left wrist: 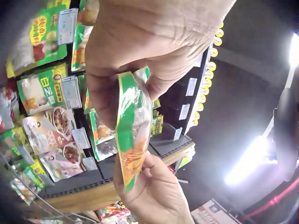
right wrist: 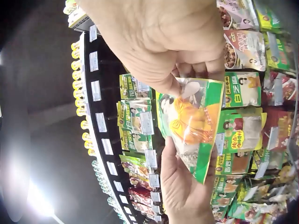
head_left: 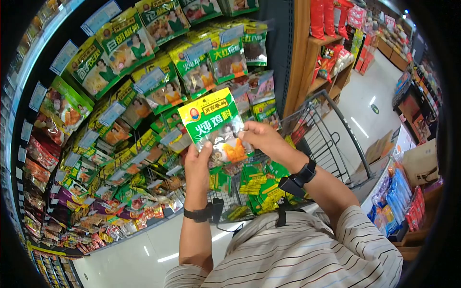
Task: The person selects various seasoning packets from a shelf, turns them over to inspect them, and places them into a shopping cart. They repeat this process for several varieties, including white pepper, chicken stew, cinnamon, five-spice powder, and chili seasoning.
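A green and yellow spice packet (head_left: pixel 218 127) with a clear window is held up in front of the shelf, its printed front turned to the head camera. My left hand (head_left: pixel 197 168) pinches its lower left side, thumb on the front. At the right edge my right hand (head_left: pixel 270 139) pinches it between thumb and fingers. From the left wrist, the packet (left wrist: pixel 133 126) shows nearly edge-on, slightly bulged. Below the held packet, several green and yellow packets (head_left: pixel 261 187) lie in a wire shopping cart (head_left: pixel 351 137).
A dark shelf rack of hanging seasoning packets (head_left: pixel 127 45) with price tags (head_left: pixel 101 17) fills the left and front. Right of it stands a wooden shelf (head_left: pixel 314 53) with red bags. A cardboard box (head_left: pixel 418 162) and bagged goods are at the far right, beside the aisle floor (head_left: pixel 367 96).
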### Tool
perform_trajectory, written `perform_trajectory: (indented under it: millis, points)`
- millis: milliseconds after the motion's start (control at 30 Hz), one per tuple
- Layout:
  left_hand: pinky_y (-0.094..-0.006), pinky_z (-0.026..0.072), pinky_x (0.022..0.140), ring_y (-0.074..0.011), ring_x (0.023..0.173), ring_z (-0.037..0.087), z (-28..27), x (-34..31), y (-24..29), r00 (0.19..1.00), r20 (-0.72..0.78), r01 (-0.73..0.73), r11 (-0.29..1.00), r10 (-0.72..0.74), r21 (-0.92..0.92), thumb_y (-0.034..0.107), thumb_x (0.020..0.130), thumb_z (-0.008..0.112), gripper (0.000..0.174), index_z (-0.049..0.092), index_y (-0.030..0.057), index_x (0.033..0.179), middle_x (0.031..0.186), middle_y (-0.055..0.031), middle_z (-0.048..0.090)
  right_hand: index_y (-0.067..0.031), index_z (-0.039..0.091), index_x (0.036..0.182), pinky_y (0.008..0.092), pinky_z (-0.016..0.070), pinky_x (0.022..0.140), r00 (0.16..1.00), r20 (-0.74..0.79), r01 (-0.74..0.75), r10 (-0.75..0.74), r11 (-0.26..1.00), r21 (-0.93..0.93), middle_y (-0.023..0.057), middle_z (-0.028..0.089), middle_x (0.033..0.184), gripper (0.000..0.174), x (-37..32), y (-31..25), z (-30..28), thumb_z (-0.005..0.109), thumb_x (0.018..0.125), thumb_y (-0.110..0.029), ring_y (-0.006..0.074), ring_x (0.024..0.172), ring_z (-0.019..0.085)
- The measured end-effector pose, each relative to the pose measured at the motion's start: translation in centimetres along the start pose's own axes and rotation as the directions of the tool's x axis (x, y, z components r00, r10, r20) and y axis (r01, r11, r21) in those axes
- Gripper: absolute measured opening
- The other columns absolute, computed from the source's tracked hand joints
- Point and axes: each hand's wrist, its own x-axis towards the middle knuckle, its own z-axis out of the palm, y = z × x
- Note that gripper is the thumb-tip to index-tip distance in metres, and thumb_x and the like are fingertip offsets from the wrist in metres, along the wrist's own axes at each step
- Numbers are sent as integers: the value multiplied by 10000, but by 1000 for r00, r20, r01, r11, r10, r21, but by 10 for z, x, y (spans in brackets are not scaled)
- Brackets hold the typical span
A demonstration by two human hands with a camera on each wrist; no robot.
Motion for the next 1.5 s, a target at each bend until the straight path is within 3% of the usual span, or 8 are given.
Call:
perform_trajectory:
  millis: [167, 267, 567, 667, 800, 967, 1267, 1500]
  points:
    - [-304, 439, 898, -132, 1005, 575, -8, 48, 26, 992, -6, -124, 980, 127, 158, 239, 964, 608, 360, 573, 21, 1247, 1153, -40, 632, -4, 455, 1384, 317, 515, 872, 999, -24, -33, 31, 996, -80, 110, 623, 1166, 536, 40, -17, -8, 604, 961, -298, 175, 1012, 636]
    - [-309, 435, 892, -133, 1000, 573, -15, 83, 27, 983, -13, -175, 962, 182, 210, 220, 958, 608, 334, 586, 19, 1224, 1137, -32, 632, 21, 462, 1349, 327, 528, 764, 980, -104, 152, -170, 974, -166, 101, 609, 1103, 528, 71, -21, -14, 612, 941, -279, 161, 933, 606]
    - [-348, 389, 977, -174, 1068, 549, -20, 78, 25, 988, -90, -106, 979, 123, 172, 239, 950, 608, 382, 576, 16, 1258, 1187, -54, 615, 30, 231, 1503, 378, 450, 1034, 980, -22, 201, -200, 973, 109, 229, 362, 1464, 793, 153, -95, -34, 643, 940, -348, 317, 1326, 446]
    - [-358, 373, 996, -187, 1092, 543, -17, 72, 28, 987, -77, -125, 975, 141, 181, 259, 951, 617, 414, 566, 11, 1279, 1205, -60, 612, 29, 365, 1406, 399, 488, 983, 978, -112, 204, -177, 929, 310, 184, 449, 1375, 647, 176, -104, -21, 652, 924, -293, 312, 1257, 494]
    - [-318, 429, 927, -143, 1029, 575, -27, 72, 27, 988, -55, -130, 971, 143, 199, 242, 971, 585, 391, 568, -1, 1277, 1180, -41, 631, -28, 498, 1151, 420, 535, 895, 965, 18, 221, -263, 843, 491, 144, 548, 1236, 315, 189, -103, -25, 627, 942, -225, 281, 1131, 568]
    - [-300, 454, 879, -129, 991, 591, -24, 81, 32, 989, -22, -139, 962, 148, 233, 246, 971, 586, 376, 582, 0, 1255, 1153, -41, 646, 47, 493, 1142, 402, 599, 749, 973, -37, 227, -226, 929, 292, 215, 624, 1073, 321, 174, -120, -35, 579, 964, -205, 286, 926, 676]
    - [-298, 453, 862, -127, 969, 593, 7, 126, 28, 965, 58, -261, 947, 255, 184, 228, 974, 569, 326, 603, 2, 1206, 1113, -43, 656, 0, 511, 1271, 382, 589, 842, 932, 22, 363, -363, 926, -105, 184, 629, 1148, 397, 172, -151, -48, 553, 994, -281, 284, 1026, 673]
    - [-298, 452, 841, -132, 941, 582, 17, 152, 31, 952, 61, -307, 939, 301, 155, 237, 964, 563, 327, 601, -10, 1175, 1080, -45, 649, 9, 504, 1282, 381, 587, 852, 930, 15, 366, -367, 926, -96, 187, 623, 1181, 450, 169, -165, -43, 574, 979, -316, 276, 1026, 675]
